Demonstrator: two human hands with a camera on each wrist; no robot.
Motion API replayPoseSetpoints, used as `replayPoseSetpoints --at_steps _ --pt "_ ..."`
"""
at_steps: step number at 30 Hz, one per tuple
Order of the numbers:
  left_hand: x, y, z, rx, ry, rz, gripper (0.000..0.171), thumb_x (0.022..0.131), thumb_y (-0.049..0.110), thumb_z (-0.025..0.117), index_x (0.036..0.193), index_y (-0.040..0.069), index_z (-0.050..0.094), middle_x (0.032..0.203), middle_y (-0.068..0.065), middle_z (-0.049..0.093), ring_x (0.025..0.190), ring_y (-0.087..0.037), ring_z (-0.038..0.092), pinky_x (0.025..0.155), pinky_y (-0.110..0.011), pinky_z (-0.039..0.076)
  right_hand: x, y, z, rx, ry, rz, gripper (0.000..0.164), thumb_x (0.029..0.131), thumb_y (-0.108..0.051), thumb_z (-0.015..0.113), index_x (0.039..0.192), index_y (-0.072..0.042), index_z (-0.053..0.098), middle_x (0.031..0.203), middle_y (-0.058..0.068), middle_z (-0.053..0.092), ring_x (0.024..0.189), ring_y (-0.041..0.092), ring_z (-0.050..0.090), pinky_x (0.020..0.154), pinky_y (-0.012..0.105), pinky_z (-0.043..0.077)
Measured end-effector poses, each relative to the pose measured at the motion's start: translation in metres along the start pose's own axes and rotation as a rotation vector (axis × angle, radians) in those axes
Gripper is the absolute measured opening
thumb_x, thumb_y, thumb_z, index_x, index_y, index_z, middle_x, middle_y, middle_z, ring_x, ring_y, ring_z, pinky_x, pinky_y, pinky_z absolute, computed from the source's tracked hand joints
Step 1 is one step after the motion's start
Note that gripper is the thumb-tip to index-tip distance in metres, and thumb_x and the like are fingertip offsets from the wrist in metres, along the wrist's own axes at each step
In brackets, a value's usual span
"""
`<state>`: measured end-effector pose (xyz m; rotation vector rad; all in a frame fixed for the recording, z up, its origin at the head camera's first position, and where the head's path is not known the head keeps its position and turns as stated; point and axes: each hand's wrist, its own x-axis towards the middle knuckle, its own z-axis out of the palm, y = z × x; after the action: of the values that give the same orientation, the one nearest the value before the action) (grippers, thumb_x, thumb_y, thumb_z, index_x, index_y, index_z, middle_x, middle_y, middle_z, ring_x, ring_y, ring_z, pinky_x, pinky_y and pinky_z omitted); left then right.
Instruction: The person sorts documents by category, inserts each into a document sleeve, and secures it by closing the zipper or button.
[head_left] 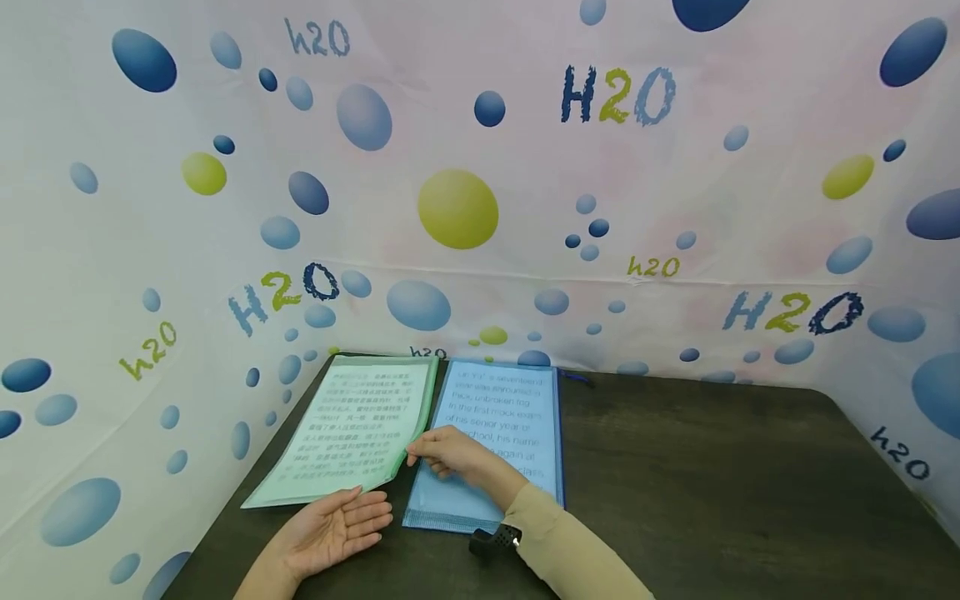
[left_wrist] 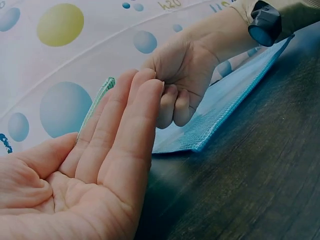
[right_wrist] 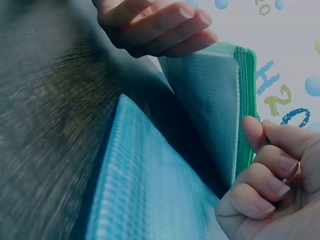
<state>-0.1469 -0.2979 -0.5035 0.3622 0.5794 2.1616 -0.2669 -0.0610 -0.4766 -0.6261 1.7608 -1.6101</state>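
Note:
A green mesh zip pouch (head_left: 337, 429) with a printed sheet inside lies at the left, its near right corner raised. My right hand (head_left: 457, 458) reaches over the blue pouch and pinches the green pouch's zip edge (right_wrist: 248, 100) between thumb and index finger. The other fingers of that hand curl in toward the palm. Palm up, my left hand (head_left: 330, 533) has its fingers extended by the near edge of the green pouch. In the left wrist view, a corner of green mesh (left_wrist: 97, 105) shows behind its fingers.
Beside the green one lies a blue mesh pouch (head_left: 502, 400) holding an English text sheet, a dark blue cord (head_left: 576, 378) at its far right corner. Dark wood-grain table (head_left: 720, 492) extends to the right. A printed backdrop (head_left: 525, 167) hangs behind and at both sides.

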Motion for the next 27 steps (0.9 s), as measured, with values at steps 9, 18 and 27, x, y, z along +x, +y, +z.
replayPoseSetpoints --at_steps 9,18,27 --pt "-0.001 0.001 0.001 0.013 -0.012 0.012 0.059 0.108 0.029 0.008 0.138 0.002 0.052 0.137 -0.012 0.058 0.133 -0.021 0.052 0.114 -0.034 0.036 0.010 -0.006 -0.001 0.232 -0.013 0.116 0.019 0.098 -0.019 0.055 0.087 -0.006 0.063 0.053 -0.008 0.027 0.044 0.005 0.019 0.043 0.021 0.020" --pt "-0.002 0.001 0.002 0.016 -0.013 0.011 0.059 0.108 0.028 0.008 0.138 0.002 0.052 0.137 -0.011 0.058 0.133 -0.020 0.052 0.114 -0.034 0.036 0.012 -0.007 -0.008 0.480 -0.061 0.204 0.023 0.103 -0.022 0.044 0.089 -0.008 0.057 0.051 -0.011 0.024 0.041 0.001 0.018 0.041 0.017 0.018" --pt "-0.003 0.002 0.002 0.019 -0.006 0.007 0.058 0.108 0.028 0.008 0.138 0.001 0.051 0.138 -0.012 0.058 0.133 -0.020 0.052 0.114 -0.035 0.036 0.017 -0.007 -0.016 0.825 -0.114 0.286 0.025 0.105 -0.027 0.036 0.099 -0.009 0.053 0.051 -0.012 0.024 0.043 0.000 0.017 0.045 0.016 0.017"
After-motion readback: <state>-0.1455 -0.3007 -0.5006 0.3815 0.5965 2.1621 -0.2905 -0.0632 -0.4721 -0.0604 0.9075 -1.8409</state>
